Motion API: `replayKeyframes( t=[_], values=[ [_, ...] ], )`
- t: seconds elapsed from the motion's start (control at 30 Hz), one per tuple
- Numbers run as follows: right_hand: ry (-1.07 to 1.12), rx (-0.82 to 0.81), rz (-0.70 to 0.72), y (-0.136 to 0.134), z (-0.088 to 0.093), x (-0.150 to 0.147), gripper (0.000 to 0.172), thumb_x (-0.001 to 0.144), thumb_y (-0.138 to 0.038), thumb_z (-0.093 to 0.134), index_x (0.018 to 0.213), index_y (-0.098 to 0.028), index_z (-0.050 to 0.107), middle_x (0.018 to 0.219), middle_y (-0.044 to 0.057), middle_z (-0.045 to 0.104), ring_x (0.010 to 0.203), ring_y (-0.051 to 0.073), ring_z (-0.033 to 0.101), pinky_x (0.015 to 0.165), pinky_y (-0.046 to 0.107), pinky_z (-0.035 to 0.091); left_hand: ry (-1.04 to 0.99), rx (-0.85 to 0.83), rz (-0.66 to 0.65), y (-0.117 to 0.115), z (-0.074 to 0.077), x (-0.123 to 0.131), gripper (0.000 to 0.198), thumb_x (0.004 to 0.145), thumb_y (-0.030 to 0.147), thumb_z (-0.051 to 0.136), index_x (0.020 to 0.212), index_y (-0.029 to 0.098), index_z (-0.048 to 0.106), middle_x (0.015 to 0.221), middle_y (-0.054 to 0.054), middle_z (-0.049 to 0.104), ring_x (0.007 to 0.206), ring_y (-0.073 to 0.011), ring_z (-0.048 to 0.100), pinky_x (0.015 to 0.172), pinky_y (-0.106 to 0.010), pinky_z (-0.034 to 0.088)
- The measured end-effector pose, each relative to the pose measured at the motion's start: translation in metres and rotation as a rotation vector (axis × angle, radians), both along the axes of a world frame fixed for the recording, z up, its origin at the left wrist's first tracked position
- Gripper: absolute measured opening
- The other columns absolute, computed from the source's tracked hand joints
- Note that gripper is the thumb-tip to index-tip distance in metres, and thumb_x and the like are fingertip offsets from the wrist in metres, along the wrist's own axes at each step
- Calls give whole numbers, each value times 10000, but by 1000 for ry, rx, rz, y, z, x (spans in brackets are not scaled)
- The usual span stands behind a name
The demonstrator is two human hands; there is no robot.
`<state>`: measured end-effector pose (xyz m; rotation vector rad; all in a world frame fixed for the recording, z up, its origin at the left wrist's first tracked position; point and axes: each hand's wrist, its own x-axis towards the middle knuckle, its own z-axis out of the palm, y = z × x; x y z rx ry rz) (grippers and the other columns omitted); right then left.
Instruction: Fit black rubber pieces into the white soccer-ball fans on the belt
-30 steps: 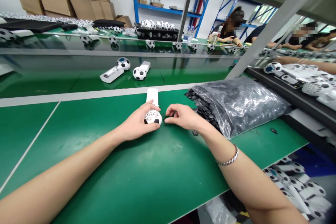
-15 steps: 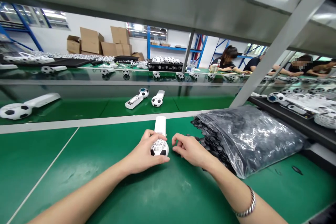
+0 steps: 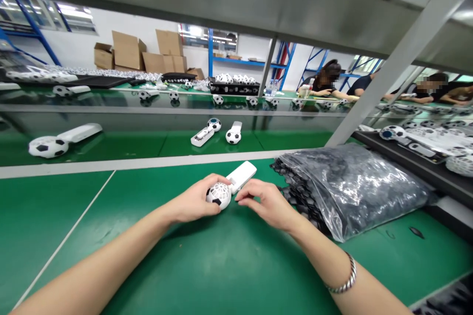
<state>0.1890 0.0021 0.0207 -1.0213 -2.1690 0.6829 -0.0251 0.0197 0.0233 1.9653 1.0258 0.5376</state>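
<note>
A white device with a round, soccer-ball patterned head (image 3: 219,195) and a flat white handle (image 3: 241,176) lies on the green work surface (image 3: 207,261). My left hand (image 3: 195,200) curls round the ball head, thumb at its near side and fingers over its far side. Just right of the head, by the near end of the handle, is my right hand (image 3: 263,202), its thumb and forefinger pinched together; whatever they hold is too small to make out. The handle points away to the upper right.
An open clear bag (image 3: 358,189) of black pieces lies at the right, beside a black tray (image 3: 402,150) of white parts. More ball-headed devices (image 3: 233,135) rest on the belt beyond the pale rail (image 3: 148,162). A slanted post (image 3: 384,74) rises at right; people sit farther back.
The device has turned so its handle points to the upper right instead of straight away. My right hand has come closer to it. The devices on the belt have shifted right in view.
</note>
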Motion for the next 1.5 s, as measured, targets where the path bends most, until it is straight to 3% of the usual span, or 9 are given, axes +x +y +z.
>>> replayKeyframes(
  t=[0.27, 0.4, 0.6, 0.87, 0.93, 1.07, 1.2, 1.3, 1.5],
  values=[
    [16, 61, 137, 3, -9, -9, 152, 823, -150, 502, 875, -210, 632, 890, 26, 609, 846, 125, 564, 778, 253, 439, 14, 77, 25, -2, -1, 7, 452, 626, 220, 614, 1057, 220, 479, 1005, -13, 500, 872, -185, 511, 732, -281, 416],
    [40, 18, 93, 8, -12, -13, 94, 799, -149, 525, 817, -192, 606, 822, 13, 617, 802, 124, 564, 759, 257, 440, 0, 138, 98, -4, -4, 14, 361, 634, 300, 645, 955, 210, 507, 933, -4, 513, 833, -181, 514, 737, -295, 412],
    [174, -74, 40, 14, -12, -10, 41, 763, -195, 580, 794, -170, 570, 787, 9, 595, 721, 107, 546, 697, 241, 453, -25, 106, 153, -10, -10, 22, 301, 626, 246, 629, 899, 214, 507, 855, 17, 516, 712, -148, 525, 633, -258, 418],
    [-98, -135, 59, 2, -14, -5, 211, 698, -313, 667, 863, -190, 620, 816, 13, 563, 711, 109, 529, 669, 232, 437, -16, 92, 215, 3, -9, 13, 334, 621, 227, 606, 944, 199, 521, 819, 16, 559, 712, -156, 526, 629, -262, 410],
    [-190, -150, 50, 0, -16, -9, 244, 686, -312, 679, 897, -203, 622, 848, 18, 558, 725, 115, 529, 669, 237, 431, -10, 73, 206, 6, -8, 11, 346, 623, 237, 606, 954, 197, 517, 815, 15, 566, 710, -158, 527, 630, -265, 412],
    [-264, -165, 34, -3, -19, -15, 131, 707, -235, 658, 822, -196, 609, 830, 8, 559, 707, 109, 527, 654, 230, 411, 3, 66, 184, 5, -4, 10, 342, 628, 230, 596, 959, 196, 514, 823, 12, 570, 716, -156, 525, 634, -263, 414],
    [-184, -217, 96, -4, -15, -14, 93, 736, -179, 618, 817, -190, 574, 723, -18, 572, 653, 99, 522, 610, 209, 395, -7, 50, 151, 5, -3, 8, 344, 630, 223, 594, 964, 199, 514, 845, 12, 558, 712, -147, 512, 636, -260, 412],
    [-138, -163, 123, -2, -11, -10, 57, 760, -160, 584, 805, -188, 604, 763, -1, 605, 715, 114, 539, 673, 227, 402, -15, 6, 115, 7, -5, 4, 370, 637, 240, 603, 992, 198, 508, 844, 6, 554, 696, -142, 513, 619, -259, 414],
    [-41, -188, 47, 0, -2, -3, 107, 797, -145, 504, 872, -185, 569, 795, 3, 606, 722, 112, 547, 692, 238, 424, -28, -39, -34, 8, -6, 2, 370, 633, 231, 619, 989, 208, 519, 978, -16, 555, 828, -177, 548, 693, -275, 441]
  ],
)
